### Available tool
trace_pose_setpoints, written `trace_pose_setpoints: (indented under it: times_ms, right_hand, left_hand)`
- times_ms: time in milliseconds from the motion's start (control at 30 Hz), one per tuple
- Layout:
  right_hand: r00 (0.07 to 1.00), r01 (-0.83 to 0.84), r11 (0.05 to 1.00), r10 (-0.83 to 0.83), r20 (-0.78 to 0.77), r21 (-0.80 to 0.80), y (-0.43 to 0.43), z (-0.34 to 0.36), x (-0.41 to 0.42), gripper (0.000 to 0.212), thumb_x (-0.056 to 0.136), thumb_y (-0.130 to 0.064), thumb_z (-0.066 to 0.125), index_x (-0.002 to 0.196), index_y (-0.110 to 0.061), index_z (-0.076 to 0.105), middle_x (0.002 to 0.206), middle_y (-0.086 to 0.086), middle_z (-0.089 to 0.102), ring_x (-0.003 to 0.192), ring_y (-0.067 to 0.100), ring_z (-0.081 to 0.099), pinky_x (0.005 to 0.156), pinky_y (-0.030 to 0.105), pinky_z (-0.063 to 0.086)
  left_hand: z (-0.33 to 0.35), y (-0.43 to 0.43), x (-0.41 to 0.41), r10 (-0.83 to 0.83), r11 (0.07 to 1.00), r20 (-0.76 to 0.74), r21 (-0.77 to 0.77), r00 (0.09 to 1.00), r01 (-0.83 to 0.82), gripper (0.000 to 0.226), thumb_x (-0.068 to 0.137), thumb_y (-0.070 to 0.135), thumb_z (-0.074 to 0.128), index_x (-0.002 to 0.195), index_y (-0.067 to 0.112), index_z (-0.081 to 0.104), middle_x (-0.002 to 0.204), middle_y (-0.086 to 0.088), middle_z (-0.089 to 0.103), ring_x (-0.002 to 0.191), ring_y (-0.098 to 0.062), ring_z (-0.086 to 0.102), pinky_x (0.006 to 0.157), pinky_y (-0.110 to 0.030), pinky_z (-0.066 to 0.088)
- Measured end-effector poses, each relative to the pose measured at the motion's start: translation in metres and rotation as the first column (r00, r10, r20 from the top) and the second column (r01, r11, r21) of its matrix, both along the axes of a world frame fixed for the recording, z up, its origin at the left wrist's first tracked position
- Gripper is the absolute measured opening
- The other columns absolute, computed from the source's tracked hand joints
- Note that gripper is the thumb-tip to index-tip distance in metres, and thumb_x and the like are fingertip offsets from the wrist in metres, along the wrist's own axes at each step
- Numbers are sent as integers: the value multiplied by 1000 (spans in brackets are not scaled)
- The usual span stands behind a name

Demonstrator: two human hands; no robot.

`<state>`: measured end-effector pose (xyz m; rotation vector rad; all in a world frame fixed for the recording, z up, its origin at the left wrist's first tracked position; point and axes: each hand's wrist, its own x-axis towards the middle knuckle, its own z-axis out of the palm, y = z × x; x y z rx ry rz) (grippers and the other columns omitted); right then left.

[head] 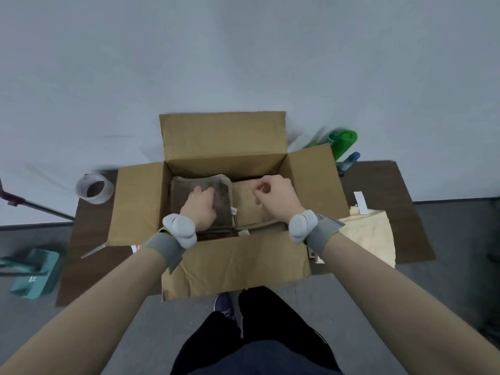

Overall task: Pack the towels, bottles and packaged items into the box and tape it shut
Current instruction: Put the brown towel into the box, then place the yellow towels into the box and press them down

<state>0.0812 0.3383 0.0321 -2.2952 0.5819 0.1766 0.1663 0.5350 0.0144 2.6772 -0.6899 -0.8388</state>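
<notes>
Both hands are reaching into the open box [238,262] on the table [384,185], over two folded towels.
Nearest, grey bands are wrapping both wrists, and the near flap is hiding the towels' front edges. The left hand [201,205] is lying flat with its fingers together, pressing on the brown towel [223,194] beneath it. The right hand [273,197] is hovering with its fingers curled over the tan towel [251,212]; whether the fingertips are pinching the cloth is too hard to make out. Right of the right hand, outside the box, a cream towel [370,234] is lying partly behind a flap. Left of the left hand, scissors [94,250] are poking out from under a flap, with a tape roll [94,188] beyond them. Farthest, past the right hand, a blurred green bottle [343,142] and a blue bottle [349,161] are standing half hidden behind the box.
</notes>
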Motion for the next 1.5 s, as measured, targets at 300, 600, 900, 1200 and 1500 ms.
trace_pose_setpoints:
  times_ms: [300, 600, 900, 1200, 1500]
  right_hand:
    - [869, 418, 908, -407, 282, 22, -54, 21, -77, 47, 102, -37, 52, 75, -1, 64, 69, 15, 67, 67, 37, 66, 70, 51, 57]
    - [642, 738, 674, -709, 293, 13, -153, -8, -146, 42, 101, -29, 51, 73, 2, 55, 66, 19, 62, 71, 42, 59, 64, 48, 48]
    - [732, 677, 736, -675, -92, -11, -255, -56, -204, 30, 87, -23, 70, 112, -13, 60, 107, 8, 69, 96, 28, 62, 76, 32, 41]
    - [735, 581, 811, -485, -473, 72, -322, -89, -230, 91, 83, -39, 87, 149, -2, 37, 147, 20, 48, 131, 37, 54, 107, 50, 47]
    - [709, 561, 814, -377, -596, 153, -330, -118, -231, 97, 84, -40, 86, 150, 5, 31, 147, 21, 51, 132, 37, 55, 109, 48, 47]
  left_hand:
    - [45, -92, -94, 88, 858, 63, -511, 994, -44, 4, 97, 15, 53, 100, 17, 53, 101, -1, 57, 90, -22, 57, 77, -42, 52]
    - [62, -186, -181, -146, 683, 58, -717, 988, 143, 17, 92, 11, 55, 95, 25, 47, 80, 9, 52, 72, -12, 50, 66, -36, 48]
    - [15, -283, -218, -304, 804, -110, -562, 946, 193, 15, 99, 17, 54, 107, 30, 58, 102, 11, 63, 91, -6, 59, 84, -29, 55]
    - [-22, -342, -229, -232, 970, -327, -146, 916, 194, 41, 104, 25, 47, 145, 15, 49, 146, -4, 53, 132, -24, 51, 110, -37, 42]
    - [-40, -352, -228, -149, 983, -452, 31, 880, 182, 56, 105, 31, 46, 156, 14, 32, 156, -8, 42, 140, -27, 43, 112, -33, 38]
